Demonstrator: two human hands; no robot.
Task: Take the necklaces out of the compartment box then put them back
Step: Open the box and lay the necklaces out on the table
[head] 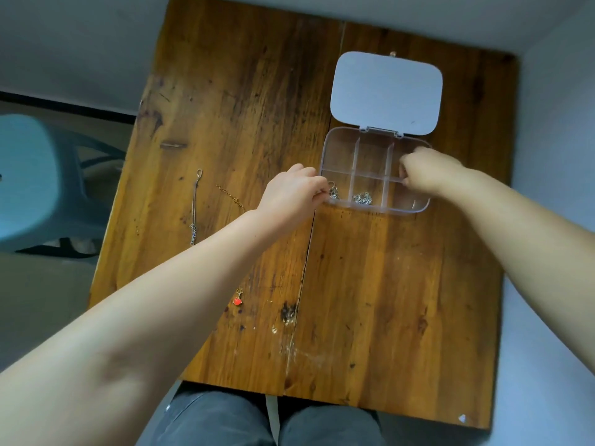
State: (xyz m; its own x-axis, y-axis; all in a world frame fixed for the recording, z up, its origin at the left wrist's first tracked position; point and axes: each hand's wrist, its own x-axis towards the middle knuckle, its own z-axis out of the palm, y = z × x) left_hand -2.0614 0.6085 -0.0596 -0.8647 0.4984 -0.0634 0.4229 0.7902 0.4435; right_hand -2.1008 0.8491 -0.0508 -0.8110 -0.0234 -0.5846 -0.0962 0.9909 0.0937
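Note:
A clear compartment box [341,146] lies on the wooden table [370,284] with its pale lid [386,91] swung open behind it. My left hand [291,196] pinches a silver necklace [335,192] at the near-left compartment. Another silver chain [362,197] is bunched in the near-middle compartment. My right hand [425,170] grips the box's right side, fingers curled over the divider. On the table to the left lie a long silver necklace [194,209] and a gold chain [230,194], partly under my left arm, with a red pendant [238,300].
A pale blue plastic stool [35,181] stands on the floor left of the table. White walls close in behind and to the right. My knees in dark trousers [225,420] sit under the table's near edge.

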